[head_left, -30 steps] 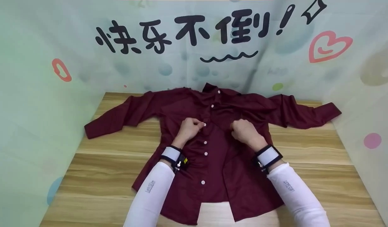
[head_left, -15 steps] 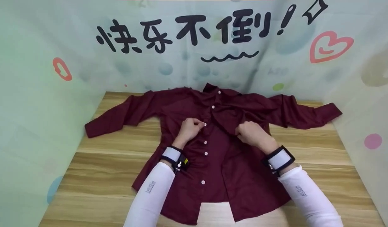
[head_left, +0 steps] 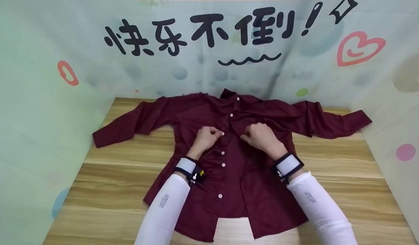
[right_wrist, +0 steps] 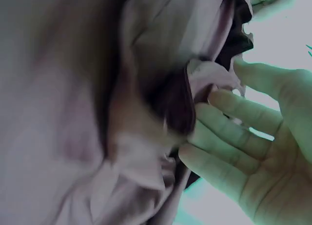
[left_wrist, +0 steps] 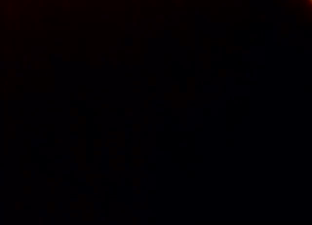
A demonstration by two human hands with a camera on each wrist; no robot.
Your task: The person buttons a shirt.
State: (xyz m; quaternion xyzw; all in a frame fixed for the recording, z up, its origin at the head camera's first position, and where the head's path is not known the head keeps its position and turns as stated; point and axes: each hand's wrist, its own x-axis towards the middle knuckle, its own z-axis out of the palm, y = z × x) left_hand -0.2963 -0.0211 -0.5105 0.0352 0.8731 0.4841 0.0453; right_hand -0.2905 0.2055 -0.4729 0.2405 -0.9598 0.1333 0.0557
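Observation:
A dark red button-up shirt (head_left: 202, 112) lies front up with its sleeves spread, fastened near the collar and parted lower down. In the head view my left hand (head_left: 206, 137) pinches the left front edge at a white button (head_left: 222, 133). My right hand (head_left: 262, 136) holds the edge of the other front panel (head_left: 269, 204), a short way to the right of that button. The right wrist view shows my thumb (right_wrist: 263, 79) and forefinger pinching a fold of the cloth (right_wrist: 212, 74), the other fingers fairly straight beside it. Almost everything in the left wrist view is black.
Several more white buttons run down the left front edge, one near the hem (head_left: 220, 196). The shirt lies on a wood-grain table (head_left: 121, 190). A printed cloth backdrop (head_left: 182, 61) rises behind the table and along both sides.
My right hand first pulled the front panel's edge to the right, then came back left, nearer to the left hand. The left hand has stayed at the same button.

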